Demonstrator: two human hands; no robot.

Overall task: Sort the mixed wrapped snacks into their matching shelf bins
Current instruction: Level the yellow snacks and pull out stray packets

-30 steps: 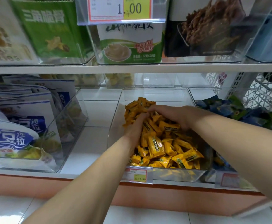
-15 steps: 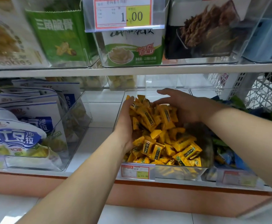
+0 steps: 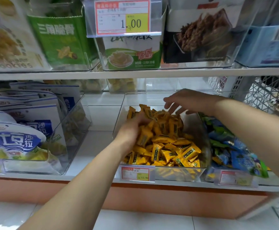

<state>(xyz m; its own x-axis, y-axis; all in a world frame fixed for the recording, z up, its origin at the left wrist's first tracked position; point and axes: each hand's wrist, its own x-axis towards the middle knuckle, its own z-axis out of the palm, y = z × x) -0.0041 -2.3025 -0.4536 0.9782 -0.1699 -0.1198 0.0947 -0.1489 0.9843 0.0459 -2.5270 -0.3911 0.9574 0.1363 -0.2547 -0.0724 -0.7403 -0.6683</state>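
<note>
Now both hands reach into the clear bin [image 3: 118,130]: left hand [image 3: 133,128] cupping yellow snacks [image 3: 165,146], right hand [image 3: 185,100] spread above.

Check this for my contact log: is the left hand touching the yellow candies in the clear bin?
Touching. The head view shows the left hand pressed into the yellow candies, with wrappers overlapping its blurred fingers.

the wrapped snacks [image 3: 167,146] lie piled in the middle bin [image 3: 160,175] on the lower shelf [image 3: 92,146]. left of it stands a bin of pouches [image 3: 35,166], right of it a bin of other snacks [image 3: 231,146]. boxes [image 3: 132,52] stand on the upper shelf [image 3: 135,73] above.
</note>
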